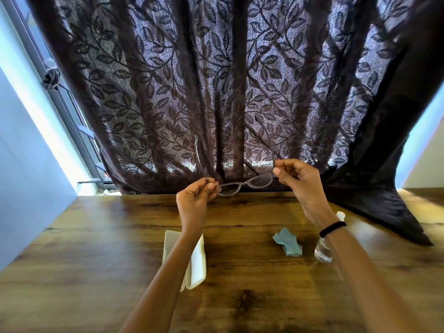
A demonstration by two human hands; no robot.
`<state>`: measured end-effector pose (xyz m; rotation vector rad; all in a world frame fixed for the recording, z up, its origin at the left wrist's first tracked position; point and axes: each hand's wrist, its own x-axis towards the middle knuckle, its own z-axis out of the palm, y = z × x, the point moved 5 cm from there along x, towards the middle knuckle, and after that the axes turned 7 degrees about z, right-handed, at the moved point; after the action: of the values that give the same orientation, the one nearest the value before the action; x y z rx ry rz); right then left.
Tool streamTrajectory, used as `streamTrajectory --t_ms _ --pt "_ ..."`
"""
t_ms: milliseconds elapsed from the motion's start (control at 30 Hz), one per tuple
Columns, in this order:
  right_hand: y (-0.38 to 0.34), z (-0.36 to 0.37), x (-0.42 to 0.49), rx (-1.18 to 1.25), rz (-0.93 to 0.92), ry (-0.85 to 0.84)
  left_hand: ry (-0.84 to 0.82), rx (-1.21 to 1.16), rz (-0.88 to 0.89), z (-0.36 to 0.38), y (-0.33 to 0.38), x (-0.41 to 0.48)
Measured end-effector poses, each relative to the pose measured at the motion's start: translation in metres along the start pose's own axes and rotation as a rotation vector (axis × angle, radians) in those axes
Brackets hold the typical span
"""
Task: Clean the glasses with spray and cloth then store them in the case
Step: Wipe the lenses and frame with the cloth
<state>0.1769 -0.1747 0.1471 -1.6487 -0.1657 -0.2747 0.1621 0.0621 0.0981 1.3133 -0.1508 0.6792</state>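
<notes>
- Wooden table (240,296) fills the lower half of frame; dark leaf-pattern curtain (228,80) covers the upper half, with a bright window strip at upper left.
- Glasses (245,185) are held up in mid-frame, above the table's far edge and against the curtain. Both temples are unfolded and point up and away.
- Left hand (193,199) pinches the frame's left end at the hinge, thumb and forefinger pressed together on it, other fingers curled in.
- Right hand (299,180) pinches the right end the same way: fingertips closed on the hinge area, remaining fingers loosely bent. Black band on that wrist.
- Case (195,260) lies open on the table at lower centre-left, partly hidden by the left forearm. Nothing visible inside it.
- Cloth (287,241) sits crumpled on the table right of centre, well apart from the glasses and touched by neither hand.
- Spray bottle (323,251) is just right of the cloth, mostly hidden behind the right forearm.
- Progress call: can't tell whether the lenses are clean or wet. The crumpled cloth and open case suggest a post-wipe check against the light, but this could equally be the start.
- Left for sure: fold the temples, put the glasses in the case, close it.
</notes>
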Motion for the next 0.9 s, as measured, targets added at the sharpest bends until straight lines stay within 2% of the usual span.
streamTrajectory --t_ms 133,300,367,467,533,600,700,767,900 --pt "-0.008 0.001 -0.002 -0.036 -0.067 0.013 0.005 -0.011 -0.065 -0.002 -0.007 0.001" --pt "-0.027 0.011 -0.010 -0.208 -0.237 0.102 0.085 0.123 -0.129 -0.003 -0.011 0.003" --pt "-0.036 0.017 -0.016 -0.297 -0.315 0.169 0.178 0.197 -0.079 -0.003 -0.005 0.001" --pt "-0.047 0.026 -0.024 -0.399 -0.427 0.240 0.329 0.330 0.106 0.000 0.012 -0.008" --pt "-0.050 0.032 -0.027 -0.460 -0.459 0.250 0.333 0.416 0.234 0.007 0.026 -0.011" --pt "-0.047 0.038 -0.027 -0.525 -0.467 0.220 0.199 0.504 0.407 0.019 0.044 -0.012" --pt "-0.043 0.045 -0.028 -0.561 -0.494 0.174 -0.109 0.669 0.702 0.046 0.067 -0.015" --pt "-0.044 0.049 -0.030 -0.575 -0.564 0.168 -0.304 0.717 0.763 0.060 0.072 -0.014" --pt "-0.042 0.055 -0.034 -0.612 -0.604 0.124 -0.582 0.728 0.738 0.070 0.072 -0.012"
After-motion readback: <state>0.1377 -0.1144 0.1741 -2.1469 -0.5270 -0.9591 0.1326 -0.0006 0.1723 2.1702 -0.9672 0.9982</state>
